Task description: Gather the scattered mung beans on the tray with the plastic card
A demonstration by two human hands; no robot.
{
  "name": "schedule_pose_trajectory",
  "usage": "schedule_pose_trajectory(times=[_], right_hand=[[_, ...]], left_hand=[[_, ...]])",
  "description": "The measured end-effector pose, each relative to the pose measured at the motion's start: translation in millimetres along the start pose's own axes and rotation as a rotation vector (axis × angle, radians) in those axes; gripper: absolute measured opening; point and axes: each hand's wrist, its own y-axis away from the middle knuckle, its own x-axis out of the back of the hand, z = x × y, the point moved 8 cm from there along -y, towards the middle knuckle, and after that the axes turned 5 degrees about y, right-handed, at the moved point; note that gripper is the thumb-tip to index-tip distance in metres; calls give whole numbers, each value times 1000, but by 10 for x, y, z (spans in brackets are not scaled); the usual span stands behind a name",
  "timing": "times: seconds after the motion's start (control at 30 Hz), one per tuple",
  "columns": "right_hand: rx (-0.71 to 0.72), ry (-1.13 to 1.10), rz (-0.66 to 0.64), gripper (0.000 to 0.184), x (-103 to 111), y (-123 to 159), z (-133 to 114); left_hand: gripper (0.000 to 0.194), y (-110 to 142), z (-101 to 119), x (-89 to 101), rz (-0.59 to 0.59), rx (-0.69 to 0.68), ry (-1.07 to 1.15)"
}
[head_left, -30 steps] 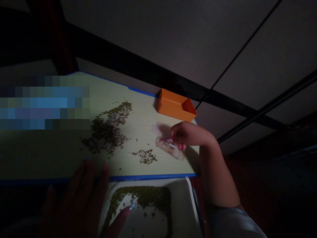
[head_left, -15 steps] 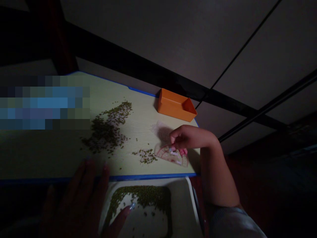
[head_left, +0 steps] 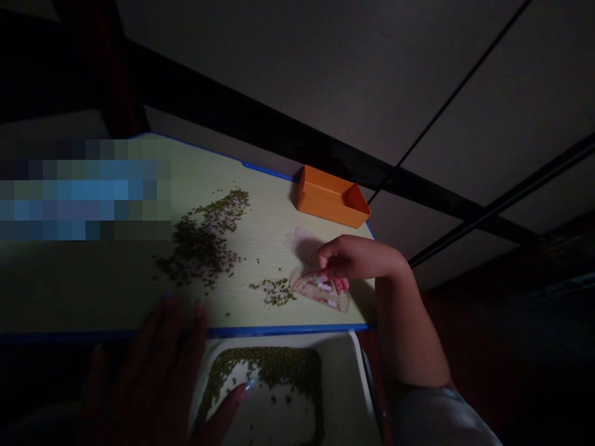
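My right hand (head_left: 343,257) is closed on the edge of a clear half-round protractor (head_left: 320,291), held low over the table beside a small patch of green beans (head_left: 277,292). My left hand (head_left: 158,365), in deep shadow, spreads its fingers across the table's front edge. Its thumb reaches over a white tub (head_left: 344,371) that holds a layer of green beans (head_left: 288,365), thickest toward the back. Farther left on the table lies a larger scattered heap of green beans (head_left: 198,248).
An orange open box (head_left: 325,207) stands at the table's back right. The pale table (head_left: 260,186) has a blue rim. Dark panels (head_left: 288,74) rise behind it. A pixelated block covers the left side.
The protractor and my right hand have shifted very slightly to the left. My left hand and the beans look almost the same.
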Motion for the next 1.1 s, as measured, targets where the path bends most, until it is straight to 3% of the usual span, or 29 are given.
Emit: schedule_pose_trajectory(times=[0.33,0.7,0.8,0.97,1.1], right_hand=[[5,52,17,18,3,-25,-9],[-85,72,29,13,38,6,47],[-111,164,102,14,111,13,59],[-240,366,352,9,342,65,96],[-212,386,449,11,422,96,60]], left_hand=[[88,6,5,3,7,0,-8],[87,0,5,-2,-6,-7,-10],[89,3,-2,-16,-29,3,-16],[89,9,0,-2,-19,26,2],[88,5,3,11,-4,17,13]])
